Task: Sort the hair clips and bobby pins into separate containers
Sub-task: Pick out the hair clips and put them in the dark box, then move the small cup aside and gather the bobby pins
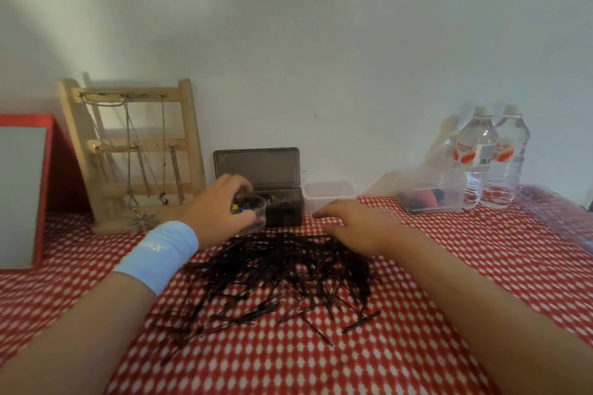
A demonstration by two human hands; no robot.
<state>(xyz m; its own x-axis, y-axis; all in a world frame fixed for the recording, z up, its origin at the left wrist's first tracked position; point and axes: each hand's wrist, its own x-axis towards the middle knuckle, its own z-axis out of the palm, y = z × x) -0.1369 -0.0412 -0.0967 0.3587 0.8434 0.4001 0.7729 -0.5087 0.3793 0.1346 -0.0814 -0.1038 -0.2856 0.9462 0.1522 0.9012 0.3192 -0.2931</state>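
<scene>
Flat and empty, the right hand (356,228) rests at the far edge of the black metal bobby-pin heap (276,272), while the left hand (221,208) grips the small clear plastic cup (259,212).

pins (276,272) before boxes (285,205), bottles (491,157) right

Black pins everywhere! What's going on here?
A person is sorting hair things. The left hand grips a small clear cup with coloured clips inside. The right hand lies flat at the far edge of the pin pile on the table. A dark box stands open behind it.
</scene>
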